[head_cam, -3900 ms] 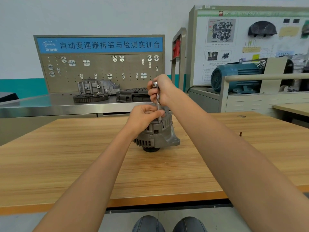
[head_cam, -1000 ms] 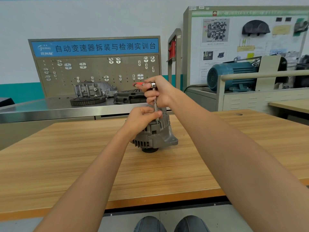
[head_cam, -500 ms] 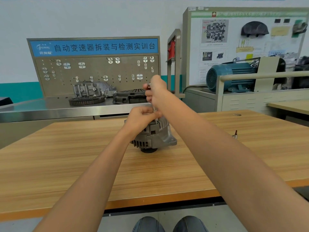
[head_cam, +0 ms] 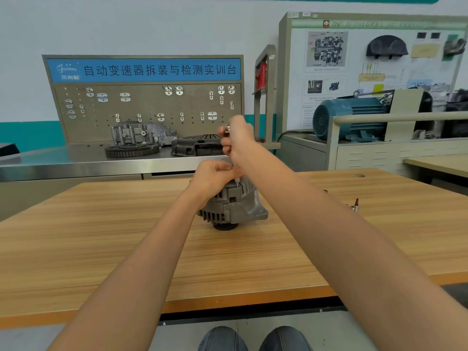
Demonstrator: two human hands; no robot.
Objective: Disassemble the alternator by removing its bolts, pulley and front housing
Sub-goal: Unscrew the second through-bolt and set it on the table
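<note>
**Wrench handle swung out of sight, both hands on the alternator**

The red-tipped wrench handle that stuck out to the left of the right hand a second ago has swung round and is now hidden behind that hand; only the metal wrench head [head_cam: 227,128] still shows at the fingertips. The alternator [head_cam: 234,207] has stayed in the same spot on the wooden tabletop [head_cam: 101,249], standing with its dark pulley [head_cam: 225,226] underneath, touching the wood.

The right hand [head_cam: 239,139] is curled round the upright wrench shaft, above the alternator. The left hand [head_cam: 215,177] rests on top of the alternator, its fingers curled and pinching the lower part of the shaft where it meets the housing.

To the right, well apart from the alternator, a few small metal pieces [head_cam: 354,205] lie on the tabletop; they are too small to make out. Behind the tabletop stands a steel bench [head_cam: 63,163] carrying a gear ring [head_cam: 132,150], a grey housing [head_cam: 141,134] and a black part [head_cam: 197,145], with a pegboard [head_cam: 141,110] behind them. A blue motor [head_cam: 349,117] sits at the right.
</note>
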